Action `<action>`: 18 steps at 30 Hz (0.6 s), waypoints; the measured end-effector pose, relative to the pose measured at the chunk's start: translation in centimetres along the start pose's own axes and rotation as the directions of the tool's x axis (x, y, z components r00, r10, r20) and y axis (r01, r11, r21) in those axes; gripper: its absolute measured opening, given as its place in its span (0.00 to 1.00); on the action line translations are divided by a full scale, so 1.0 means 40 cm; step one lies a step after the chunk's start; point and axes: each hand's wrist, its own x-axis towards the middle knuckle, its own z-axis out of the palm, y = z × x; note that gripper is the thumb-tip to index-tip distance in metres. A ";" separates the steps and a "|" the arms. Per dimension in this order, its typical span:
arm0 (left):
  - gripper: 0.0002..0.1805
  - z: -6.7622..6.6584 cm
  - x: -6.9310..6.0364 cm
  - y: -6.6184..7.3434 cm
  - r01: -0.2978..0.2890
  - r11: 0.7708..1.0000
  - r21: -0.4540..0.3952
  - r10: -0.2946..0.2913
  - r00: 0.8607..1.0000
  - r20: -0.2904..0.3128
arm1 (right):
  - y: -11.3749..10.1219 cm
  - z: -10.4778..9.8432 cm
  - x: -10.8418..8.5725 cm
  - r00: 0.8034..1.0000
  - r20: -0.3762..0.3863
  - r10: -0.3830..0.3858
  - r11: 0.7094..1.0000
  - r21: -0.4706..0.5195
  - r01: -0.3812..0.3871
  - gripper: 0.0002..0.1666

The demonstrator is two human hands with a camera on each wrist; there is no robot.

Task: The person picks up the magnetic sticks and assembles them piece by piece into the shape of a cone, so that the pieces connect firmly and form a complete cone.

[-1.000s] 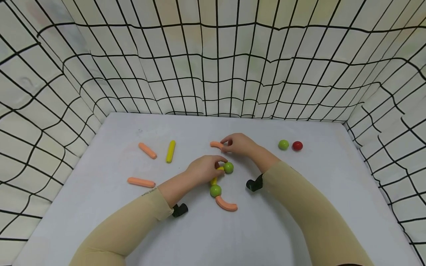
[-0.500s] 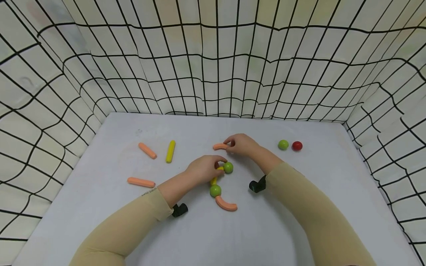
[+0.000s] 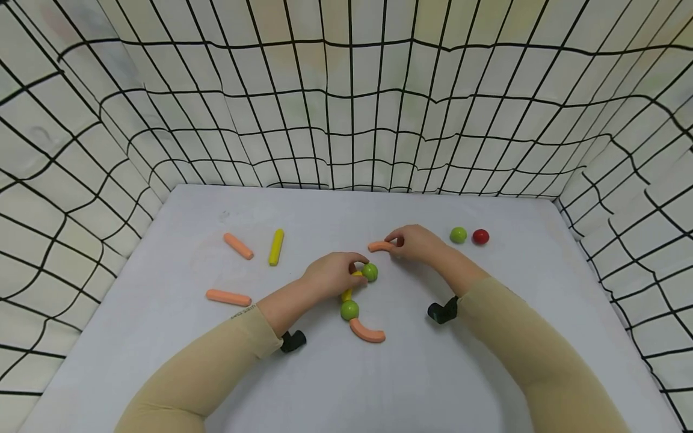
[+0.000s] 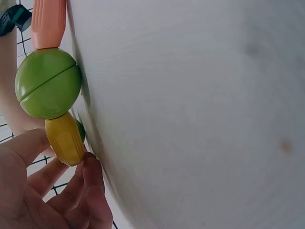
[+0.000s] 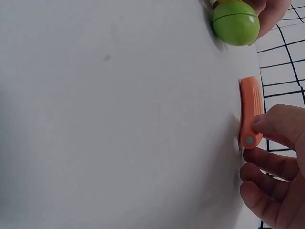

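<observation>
In the head view my left hand [image 3: 331, 278] pinches a curved yellow piece [image 3: 347, 294], partly covered by the fingers. A green ball [image 3: 370, 272] touches its upper end and another green ball [image 3: 349, 310] its lower end, with a curved orange piece [image 3: 367, 332] joined below. My right hand [image 3: 415, 243] holds the right end of a second curved orange piece [image 3: 381, 246], above and right of the upper ball and apart from it. The right wrist view shows the thumb on this orange piece [image 5: 250, 102], near an end with a grey disc.
Two straight orange sticks [image 3: 228, 297] and a yellow stick [image 3: 276, 247] lie on the left of the white table [image 3: 162, 361]. A loose green ball [image 3: 458, 235] and a red ball [image 3: 480, 236] sit at the back right. Black netting [image 3: 352, 96] stands around the table's back and sides.
My right hand has moved right and slightly nearer, bringing the curved orange piece along. My left hand and the joined pieces have stayed in place.
</observation>
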 end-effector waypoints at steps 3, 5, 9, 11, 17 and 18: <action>0.24 -0.001 0.001 -0.001 0.005 1.000 -0.005 -0.005 1.000 0.002 | 0.020 -0.002 -0.016 1.000 0.001 0.003 1.000 0.000 -0.003 0.22; 0.24 0.000 0.000 0.000 0.010 1.000 -0.009 -0.010 1.000 0.003 | 0.033 -0.002 -0.023 1.000 -0.002 -0.001 1.000 0.003 0.001 0.23; 0.24 -0.001 -0.001 0.003 0.013 1.000 -0.006 -0.013 1.000 0.000 | 0.046 0.002 -0.031 1.000 -0.023 -0.016 1.000 0.004 0.016 0.23; 0.25 -0.002 0.001 0.005 0.010 1.000 -0.003 -0.010 1.000 0.001 | 0.047 0.003 -0.033 0.999 -0.037 -0.019 1.000 0.002 0.019 0.24; 0.24 -0.003 0.008 0.009 -0.004 1.000 0.003 0.004 1.000 0.006 | 0.038 0.009 -0.032 0.998 -0.059 -0.036 0.999 0.003 0.036 0.24; 0.24 -0.003 0.008 0.009 -0.006 1.000 0.004 0.006 1.000 0.007 | 0.037 0.011 -0.031 0.997 -0.062 -0.039 0.999 0.001 0.039 0.24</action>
